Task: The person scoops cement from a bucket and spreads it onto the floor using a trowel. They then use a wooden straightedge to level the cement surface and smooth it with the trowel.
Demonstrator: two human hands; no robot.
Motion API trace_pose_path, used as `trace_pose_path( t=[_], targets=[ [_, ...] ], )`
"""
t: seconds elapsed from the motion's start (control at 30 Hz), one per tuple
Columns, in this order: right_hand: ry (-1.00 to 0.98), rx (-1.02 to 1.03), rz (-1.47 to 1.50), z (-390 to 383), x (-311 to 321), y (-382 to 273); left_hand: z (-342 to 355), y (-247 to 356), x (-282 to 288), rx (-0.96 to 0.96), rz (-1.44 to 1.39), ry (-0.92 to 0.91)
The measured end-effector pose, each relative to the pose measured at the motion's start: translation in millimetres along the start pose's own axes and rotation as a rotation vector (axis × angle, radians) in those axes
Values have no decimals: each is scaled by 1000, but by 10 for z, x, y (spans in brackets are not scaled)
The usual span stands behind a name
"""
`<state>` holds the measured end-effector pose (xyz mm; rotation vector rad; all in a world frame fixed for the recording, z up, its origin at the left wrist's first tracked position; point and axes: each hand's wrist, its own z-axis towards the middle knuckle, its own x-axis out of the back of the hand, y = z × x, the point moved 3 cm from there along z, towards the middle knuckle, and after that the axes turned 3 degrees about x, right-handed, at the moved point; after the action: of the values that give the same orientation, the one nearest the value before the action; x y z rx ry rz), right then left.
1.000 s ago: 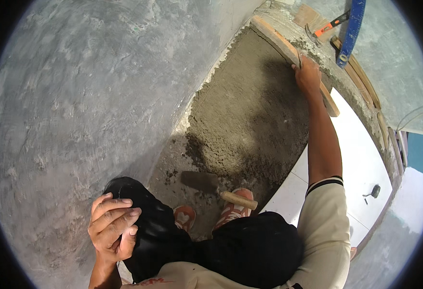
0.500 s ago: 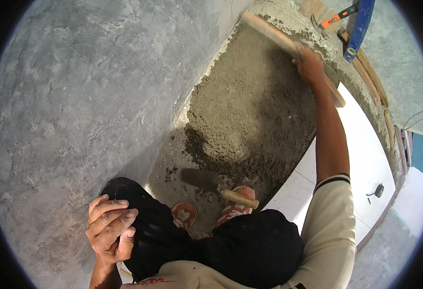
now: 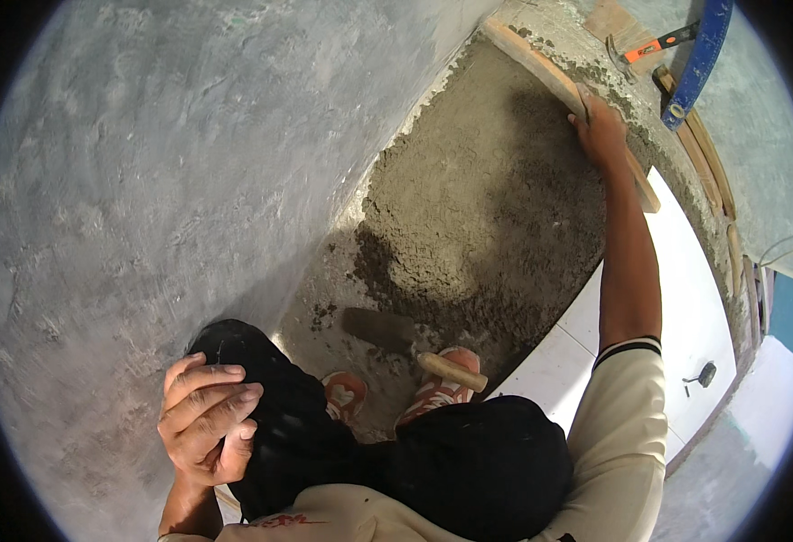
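Note:
My right hand (image 3: 602, 131) grips a long wooden straightedge (image 3: 541, 70) near its middle. This strip slants across the right side of a grey wet mortar bed (image 3: 451, 172), its far end close to the wall and its near end over the corner of the white tiles (image 3: 627, 298). Beside my left knee, my left hand (image 3: 207, 420) is raised with its fingers loosely curled and nothing visible in them. A trowel (image 3: 377, 329) with a wooden handle lies on the floor before my feet, its handle over one shoe.
A grey plastered wall (image 3: 180, 163) rises along the left. Past the mortar at the upper right lie a hammer (image 3: 658, 43) with an orange and black handle, a blue bar (image 3: 699, 68) and wooden strips (image 3: 708, 163). A small dark object (image 3: 705, 374) sits on the tiles.
My right hand and the straightedge have shifted slightly right and down in the picture, along with much of the scene. My left hand stays curled by the knee.

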<state>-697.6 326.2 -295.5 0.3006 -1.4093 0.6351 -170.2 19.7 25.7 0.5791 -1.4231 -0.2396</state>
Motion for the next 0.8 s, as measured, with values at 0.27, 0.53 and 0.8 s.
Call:
trace_pose_path(
  t=[0.27,0.53,0.8],
  targets=[
    [-104,80,78,-743,157,-627,-37,-9,22,-19,-19,-2],
    [9,-117,29,-458,172,-329,-9,-13,13,-38,-10,9],
    [-75,-24,-1,-527,164,-482,-9,5,4,-27,4,2]
  ],
)
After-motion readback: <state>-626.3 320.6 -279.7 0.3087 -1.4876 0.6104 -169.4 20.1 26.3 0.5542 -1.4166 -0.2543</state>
